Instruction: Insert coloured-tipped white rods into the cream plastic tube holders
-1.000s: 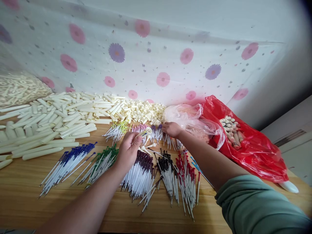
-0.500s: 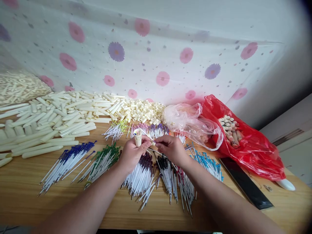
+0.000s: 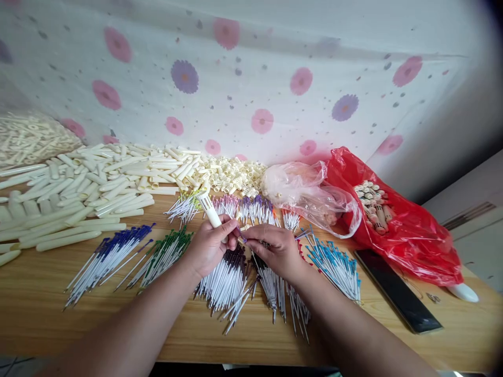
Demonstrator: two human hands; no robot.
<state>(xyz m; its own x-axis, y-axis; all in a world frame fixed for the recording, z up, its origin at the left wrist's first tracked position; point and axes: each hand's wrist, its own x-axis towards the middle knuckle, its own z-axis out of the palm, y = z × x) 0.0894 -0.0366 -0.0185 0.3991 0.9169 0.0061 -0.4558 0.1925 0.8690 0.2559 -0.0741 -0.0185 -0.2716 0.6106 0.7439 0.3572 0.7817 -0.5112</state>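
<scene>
A cream pen barrel (image 3: 212,212) with slots near its upper end stands tilted in my left hand (image 3: 210,248), whose fingers are closed round it. My right hand (image 3: 277,248) pinches a small purple-ended piece (image 3: 241,237), seemingly a pen refill, against my left fingertips; most of it is hidden. Below my hands lie white refills with dark maroon ends (image 3: 226,280) and black-ended refills (image 3: 269,283). Purple-ended refills (image 3: 257,208) and pink-ended refills (image 3: 226,203) lie just beyond.
Cream barrels (image 3: 90,193) and short slotted cream pieces (image 3: 233,175) are heaped at the back. Blue (image 3: 113,254), green (image 3: 168,256) and light-blue refills (image 3: 334,264) lie in bunches. A clear bag (image 3: 306,188), red bag (image 3: 408,241) and black flat object (image 3: 396,290) are at right.
My right hand came back from the far refills to meet my left hand. The barrel turned more upright, slotted end up, and a purple-ended piece now shows between my fingertips.
</scene>
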